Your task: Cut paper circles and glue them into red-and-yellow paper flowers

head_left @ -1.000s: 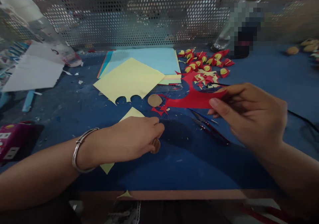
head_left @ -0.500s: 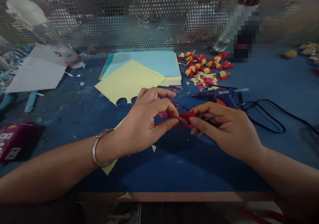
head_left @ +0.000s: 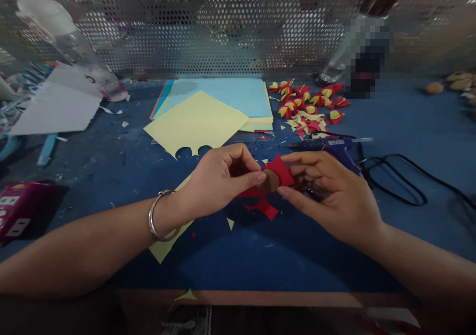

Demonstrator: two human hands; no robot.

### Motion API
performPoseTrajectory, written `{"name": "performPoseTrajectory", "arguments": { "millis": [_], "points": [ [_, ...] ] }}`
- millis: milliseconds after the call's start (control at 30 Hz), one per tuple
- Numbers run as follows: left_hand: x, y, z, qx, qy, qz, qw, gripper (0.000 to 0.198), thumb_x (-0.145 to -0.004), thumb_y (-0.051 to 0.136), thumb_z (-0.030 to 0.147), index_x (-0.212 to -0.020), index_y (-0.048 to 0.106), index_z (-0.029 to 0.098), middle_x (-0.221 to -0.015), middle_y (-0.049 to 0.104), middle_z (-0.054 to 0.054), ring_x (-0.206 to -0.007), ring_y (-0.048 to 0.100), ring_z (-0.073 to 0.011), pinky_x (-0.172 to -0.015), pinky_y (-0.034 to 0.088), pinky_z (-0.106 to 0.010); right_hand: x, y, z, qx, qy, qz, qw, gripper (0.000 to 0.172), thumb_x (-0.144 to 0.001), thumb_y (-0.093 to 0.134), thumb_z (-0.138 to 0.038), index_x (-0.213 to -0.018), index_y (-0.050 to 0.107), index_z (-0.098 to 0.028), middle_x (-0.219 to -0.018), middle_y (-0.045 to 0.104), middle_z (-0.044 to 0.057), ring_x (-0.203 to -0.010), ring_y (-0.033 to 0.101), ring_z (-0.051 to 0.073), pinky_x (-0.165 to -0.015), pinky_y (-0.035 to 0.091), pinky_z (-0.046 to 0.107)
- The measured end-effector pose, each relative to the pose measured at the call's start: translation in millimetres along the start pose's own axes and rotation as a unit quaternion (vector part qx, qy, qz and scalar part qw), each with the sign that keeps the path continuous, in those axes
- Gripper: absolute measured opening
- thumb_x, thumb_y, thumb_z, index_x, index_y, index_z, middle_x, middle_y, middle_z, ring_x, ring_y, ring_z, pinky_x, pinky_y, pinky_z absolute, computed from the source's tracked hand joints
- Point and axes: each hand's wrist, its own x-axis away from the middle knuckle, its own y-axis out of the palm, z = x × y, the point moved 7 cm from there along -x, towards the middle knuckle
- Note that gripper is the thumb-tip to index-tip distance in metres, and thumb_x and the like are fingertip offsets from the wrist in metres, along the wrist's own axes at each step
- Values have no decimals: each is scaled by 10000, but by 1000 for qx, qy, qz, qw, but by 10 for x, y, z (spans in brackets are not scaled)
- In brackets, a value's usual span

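From my remote seat I count two hands over one blue table (head_left: 282, 255). The left hand (head_left: 217, 183) has thumb and forefinger pinched on one brown disc (head_left: 271, 181), which lies against red paper (head_left: 285, 170) between both hands. The right hand (head_left: 330, 191) is half open around the paper's right edge; I can't tell whether it grips. Beyond are at least a dozen red-and-yellow pieces (head_left: 286, 110), one glue gun (head_left: 339, 147) with its label too small for me, and two bottles (head_left: 76, 44), one label pixelated.
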Motion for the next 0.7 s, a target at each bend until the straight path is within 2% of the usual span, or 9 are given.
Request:
{"name": "performPoseTrajectory", "arguments": {
  "millis": [67, 133, 233, 267, 433, 567, 700],
  "points": [
    [7, 0, -2, 16, -2, 10, 1000, 250, -843, 832, 333, -846, 628, 189, -789, 676, -4, -687, 600, -123, -616, 485, -263, 24, -2, -13, 20, -24, 22, 999, 468, -933, 806, -395, -1345, 626, -267, -1085, 786, 59, -787, 778, 200, -665, 676, 329],
    [18, -5, -7, 24, -9, 21, 999, 260, -844, 838, 319, -996, 681, 178, -830, 699, -7, -718, 643, -127, -649, 520, -257, 38, -1, -47, 47, -55, 40, 997, 489, -931, 811, -395, -1359, 614, -266, -1138, 777, 67, -772, 772, 191, -663, 677, 325],
    [39, 9, -37, 38, -32, 24, 999, 416, -872, 828, 330, -1235, 703, 170, -906, 735, -23, -781, 694, -142, -706, 556, -266, 37, 30, -124, 114, -105, 38, 987, 434, -951, 789, -388, -1331, 625, -259, -1161, 783, 70, -743, 757, 182, -665, 666, 325],
    [46, 22, -46, 46, -37, 21, 998, 405, -880, 821, 339, -1230, 714, 165, -929, 743, -31, -809, 704, -149, -728, 562, -273, 34, 44, -145, 133, -116, 31, 984, 403, -962, 776, -384, -1316, 631, -256, -1156, 788, 73, -751, 758, 188, -668, 661, 329],
    [70, 73, -39, 79, -41, 12, 996, 230, -862, 825, 344, -951, 727, 155, -971, 727, -42, -853, 698, -153, -805, 569, -299, 47, 90, -184, 151, -138, 0, 979, 268, -1000, 712, -370, -1239, 648, -267, -1133, 783, 81, -916, 777, 242, -744, 656, 363],
    [56, 112, -24, 83, -71, -32, 994, 166, -882, 793, 322, -902, 749, 164, -900, 744, -34, -823, 697, -152, -787, 570, -295, 60, 88, -180, 163, -137, -3, 977, 263, -990, 707, -360, -1232, 654, -274, -1099, 781, 68, -803, 750, 223, -727, 645, 379],
    [18, 130, -30, 90, -114, -106, 984, 117, -923, 748, 272, -904, 803, 171, -933, 805, -58, -870, 727, -164, -858, 587, -316, 42, 96, -186, 150, -142, -26, 978, 274, -992, 689, -308, -1258, 644, -263, -1070, 768, 59, -765, 726, 197, -664, 623, 341]
  ]
}}
